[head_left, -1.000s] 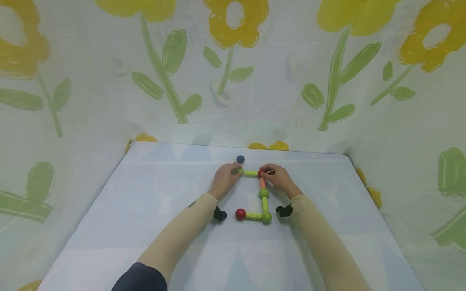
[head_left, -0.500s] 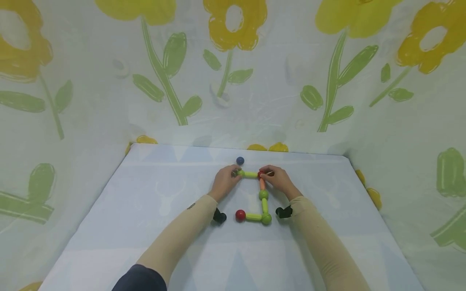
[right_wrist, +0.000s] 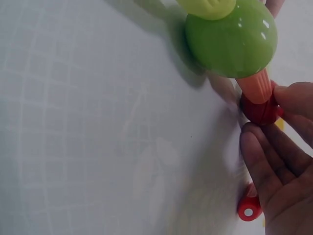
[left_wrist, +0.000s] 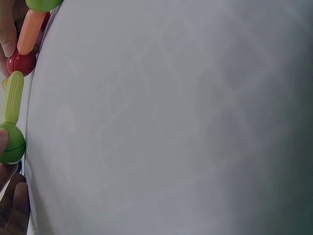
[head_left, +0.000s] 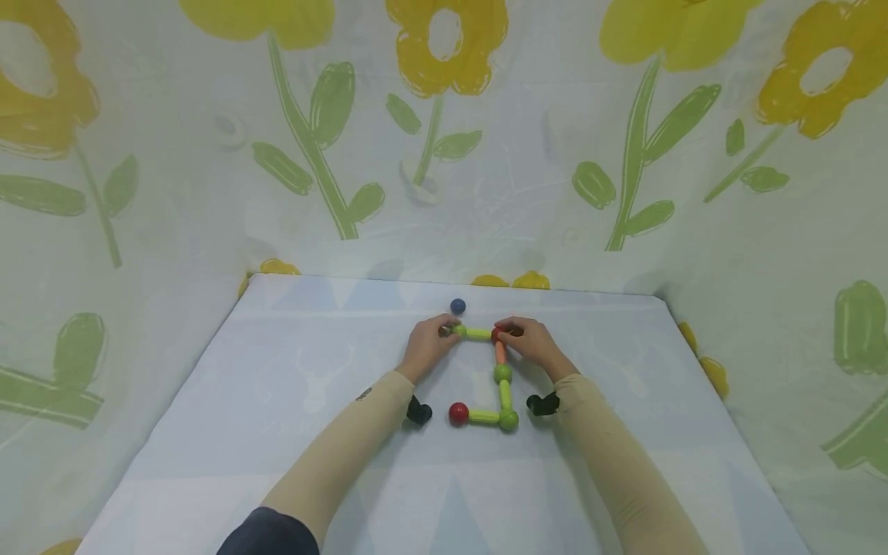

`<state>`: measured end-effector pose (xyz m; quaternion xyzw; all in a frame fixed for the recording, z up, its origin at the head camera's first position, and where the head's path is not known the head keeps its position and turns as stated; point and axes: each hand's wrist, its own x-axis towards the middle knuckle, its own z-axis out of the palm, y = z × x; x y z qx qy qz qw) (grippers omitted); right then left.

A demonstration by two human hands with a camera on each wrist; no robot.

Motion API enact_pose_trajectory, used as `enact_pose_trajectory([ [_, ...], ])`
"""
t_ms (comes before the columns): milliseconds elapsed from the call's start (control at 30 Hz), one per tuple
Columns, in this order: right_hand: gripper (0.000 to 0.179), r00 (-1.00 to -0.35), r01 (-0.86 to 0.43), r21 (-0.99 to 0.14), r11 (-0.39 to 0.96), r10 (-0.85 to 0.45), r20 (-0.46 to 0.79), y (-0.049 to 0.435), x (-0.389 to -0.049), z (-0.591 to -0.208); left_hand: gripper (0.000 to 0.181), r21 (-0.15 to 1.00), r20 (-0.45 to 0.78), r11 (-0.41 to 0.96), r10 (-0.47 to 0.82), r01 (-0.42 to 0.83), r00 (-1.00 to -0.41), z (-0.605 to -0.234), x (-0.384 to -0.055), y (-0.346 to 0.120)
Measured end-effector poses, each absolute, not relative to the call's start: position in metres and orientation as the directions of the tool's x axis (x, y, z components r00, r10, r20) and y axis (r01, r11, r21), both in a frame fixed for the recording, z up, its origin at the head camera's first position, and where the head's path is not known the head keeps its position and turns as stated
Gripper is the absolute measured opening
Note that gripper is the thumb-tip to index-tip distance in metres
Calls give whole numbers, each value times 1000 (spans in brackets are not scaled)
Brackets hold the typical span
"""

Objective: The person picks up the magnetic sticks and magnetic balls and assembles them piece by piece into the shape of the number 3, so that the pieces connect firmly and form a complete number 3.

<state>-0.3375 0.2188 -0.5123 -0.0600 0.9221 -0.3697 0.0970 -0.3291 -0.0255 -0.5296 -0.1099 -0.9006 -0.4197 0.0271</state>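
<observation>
My left hand pinches a green ball at the far left end of a chain of toy building balls and rods. A yellow-green rod joins this ball to a red ball, which my right hand grips between thumb and fingers. From the red ball an orange rod runs toward me to another green ball. Beyond it come a yellow-green rod, a green corner ball, a yellow-green rod and a red end ball.
A loose blue ball lies behind the chain, near the table's far edge. Beside my right fingers is a red rod with a round metallic-looking end. Flower-printed cloth rises around the white table. Dark camera mounts sit at both wrists.
A small gap between the left-hand green ball and the yellow-green rod has gone; they now meet. My left hand moved slightly toward the rod. The right hand keeps its hold on the red ball.
</observation>
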Motion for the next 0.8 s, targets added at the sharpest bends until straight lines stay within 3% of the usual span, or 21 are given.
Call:
enact_pose_trajectory([
  [800, 35, -985, -48, -679, 732, -146, -88, 217, -332, -510, 29, 755, 153, 616, 168, 225, -974, -528, -327, -25],
])
